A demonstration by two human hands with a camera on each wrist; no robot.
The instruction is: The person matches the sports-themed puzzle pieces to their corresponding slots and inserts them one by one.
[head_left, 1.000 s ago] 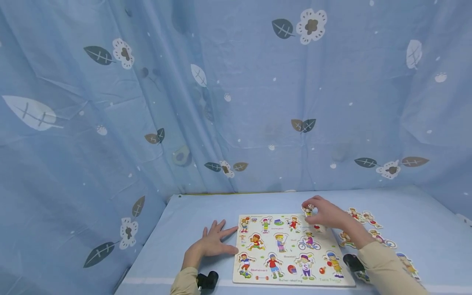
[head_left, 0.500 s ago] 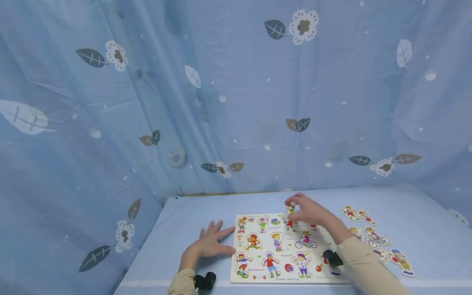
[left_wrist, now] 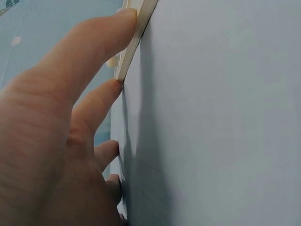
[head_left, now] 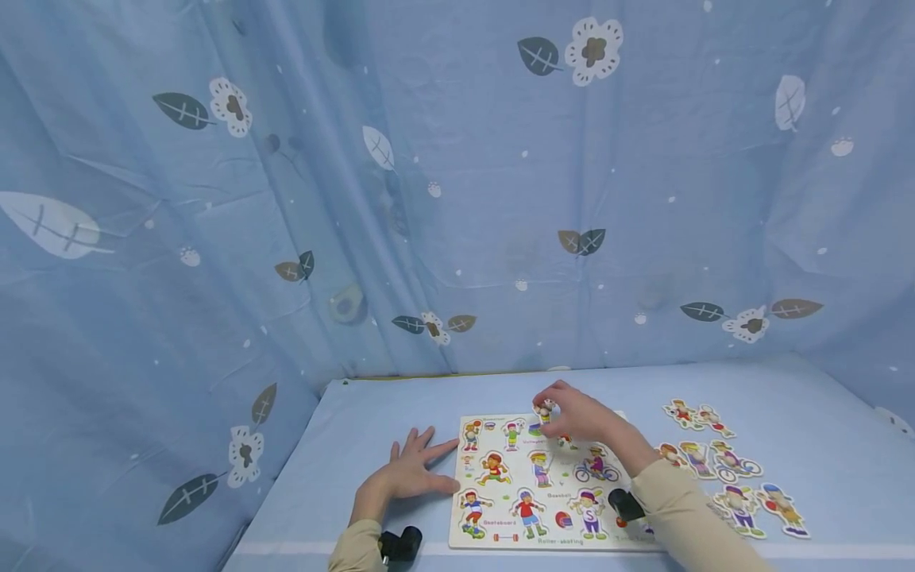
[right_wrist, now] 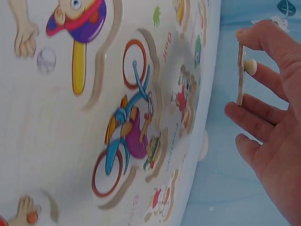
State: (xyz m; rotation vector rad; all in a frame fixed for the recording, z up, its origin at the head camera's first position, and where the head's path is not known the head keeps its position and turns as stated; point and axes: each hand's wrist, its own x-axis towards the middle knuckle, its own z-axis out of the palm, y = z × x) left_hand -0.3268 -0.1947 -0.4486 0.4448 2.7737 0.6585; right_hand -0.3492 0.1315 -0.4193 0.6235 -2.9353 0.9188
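A flat wooden puzzle board (head_left: 524, 470) lies on the table, its recesses printed with sports figures. My right hand (head_left: 582, 417) pinches a cut-out figure puzzle piece (head_left: 544, 410) by its edges, over the board's top edge near the volleyball picture. In the right wrist view the puzzle piece stands edge-on, its small round knob (right_wrist: 251, 67) toward the palm, apart from the board. My left hand (head_left: 403, 473) has its fingers spread beside the board. In the left wrist view its thumb and index fingertips touch the board's side edge (left_wrist: 130, 52).
Loose puzzle pieces lie right of the board: a pair at the back (head_left: 681, 414), several in the middle including a cyclist (head_left: 732, 462), and two in front (head_left: 784, 510). A black wrist camera (head_left: 625, 504) overlaps the board's lower right. A blue patterned curtain (head_left: 529, 199) hangs behind.
My right hand has moved left along the board's top edge, carrying the puzzle piece from near the right corner toward the volleyball picture. My left hand stays at the board's left edge.
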